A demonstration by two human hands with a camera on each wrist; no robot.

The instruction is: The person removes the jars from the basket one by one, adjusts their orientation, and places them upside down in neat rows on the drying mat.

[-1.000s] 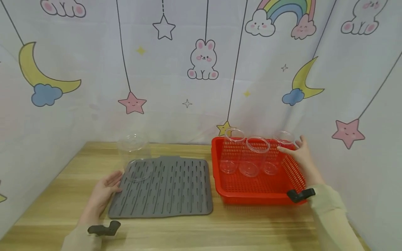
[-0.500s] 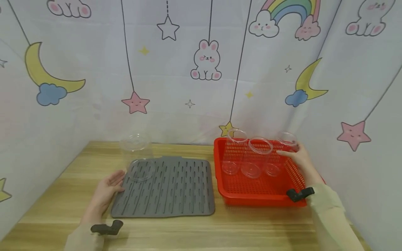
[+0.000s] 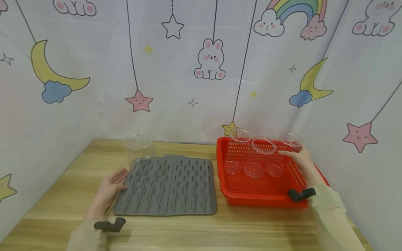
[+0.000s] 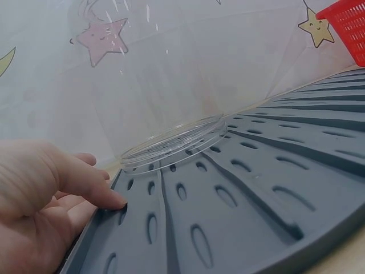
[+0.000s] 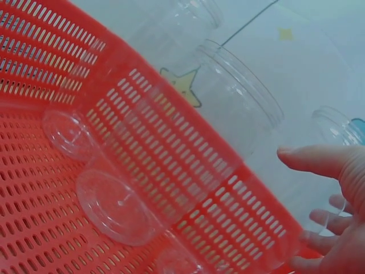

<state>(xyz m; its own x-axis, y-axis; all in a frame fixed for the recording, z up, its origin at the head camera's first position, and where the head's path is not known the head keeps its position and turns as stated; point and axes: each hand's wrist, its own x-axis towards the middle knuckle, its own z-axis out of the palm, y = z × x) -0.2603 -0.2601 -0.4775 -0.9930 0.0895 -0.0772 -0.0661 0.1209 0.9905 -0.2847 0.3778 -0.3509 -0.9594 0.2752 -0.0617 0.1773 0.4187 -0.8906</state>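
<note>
Spread beside the right jar (image 3: 280,161) a second ago, the right hand (image 3: 303,158) now curls its fingers round it from the outer side, thumb across the front; how firm the hold is, I cannot tell. That jar stands mouth up in the basket (image 3: 265,201), its top above the rim, next to the middle jar (image 3: 259,158) and left jar (image 3: 237,151). It looks like thin, clear plastic: light, fairly stiff, probably slippery and liable to dent or crack if squeezed. Its smooth body just below the ringed mouth seems the best place to hold.

Meanwhile, the left hand (image 3: 110,188) lies relaxed, grasping nothing, its thumb touching the edge of the mat (image 3: 166,188), which is grey, rubbery-looking, ridged and dotted with oval dimples. Another jar (image 3: 141,157) stands on its back left corner. The basket is red plastic with slotted walls; the tabletop (image 3: 176,230) has a pale wood grain.
</note>
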